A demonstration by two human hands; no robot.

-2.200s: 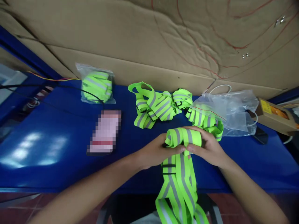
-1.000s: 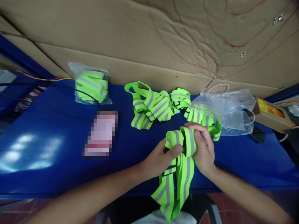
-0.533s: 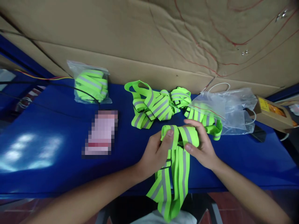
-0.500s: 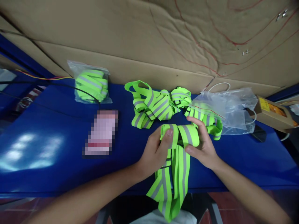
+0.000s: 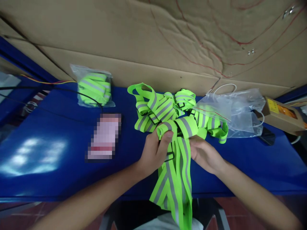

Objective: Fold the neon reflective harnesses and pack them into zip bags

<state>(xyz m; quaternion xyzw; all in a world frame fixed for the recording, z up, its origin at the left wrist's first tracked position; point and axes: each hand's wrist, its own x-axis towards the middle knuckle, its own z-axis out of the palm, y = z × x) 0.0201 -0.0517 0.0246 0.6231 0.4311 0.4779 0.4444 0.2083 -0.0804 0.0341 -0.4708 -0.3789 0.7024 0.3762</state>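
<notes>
In the head view, the long fluorescent yellow-green strap of flat webbing with a grey stripe (image 5: 173,179) is held up over the glossy blue tabletop (image 5: 72,121), its top folded into loops and its lengths hanging past the near edge. The left hand (image 5: 155,148) is closed around the left loop, thumb pressed across the front and the other fingers mostly hidden behind. The right hand (image 5: 205,153) is half curled at the right side of the hanging lengths, its fingertips going behind them; whether it pinches the webbing or only touches it cannot be told. The strap looks light, soft and bendy, probably not fragile, and its smooth face may let stacked layers slide or spring loose. The small black rectangular buckle (image 5: 169,156), hanging just below the left thumb, looks stiffer and could snag. A firm hold would likely be across the full width of the folded top, all layers together and clear of the buckle. Just beyond lies a tangled heap of similar yellow-green striped straps (image 5: 160,108).
</notes>
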